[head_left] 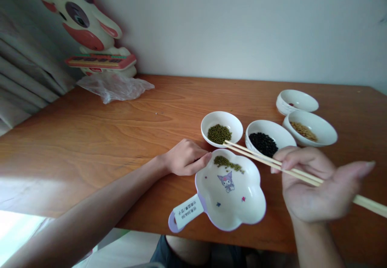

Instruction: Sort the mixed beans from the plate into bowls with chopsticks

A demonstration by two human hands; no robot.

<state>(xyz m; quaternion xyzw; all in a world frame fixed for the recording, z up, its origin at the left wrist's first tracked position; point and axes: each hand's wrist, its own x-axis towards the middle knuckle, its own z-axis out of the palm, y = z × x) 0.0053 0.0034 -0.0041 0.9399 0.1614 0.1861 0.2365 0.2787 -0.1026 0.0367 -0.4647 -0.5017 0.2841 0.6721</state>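
Observation:
My left hand [189, 158] has its fingers curled, with the thumb on the rim of a white flower-shaped dish [229, 207] with a cartoon print and a labelled handle. Some mung beans [226, 163] lie at the dish's far side. In my right hand [311, 183] is a pair of chopsticks [256, 155], the thumb held away from them. Their tips are close together at the near rim of a white bowl [222, 117] of mung beans; I see no bean between them. Beside that bowl is another [281, 129] holding black beans [263, 144].
Farther right stand a bowl [325, 131] of yellowish beans and a bowl [298, 96] with a small reddish bit inside. A crumpled plastic bag [117, 87] and a cow-shaped toy keyboard [96, 34] are at the back left. The wooden table [145, 127] meets a wall.

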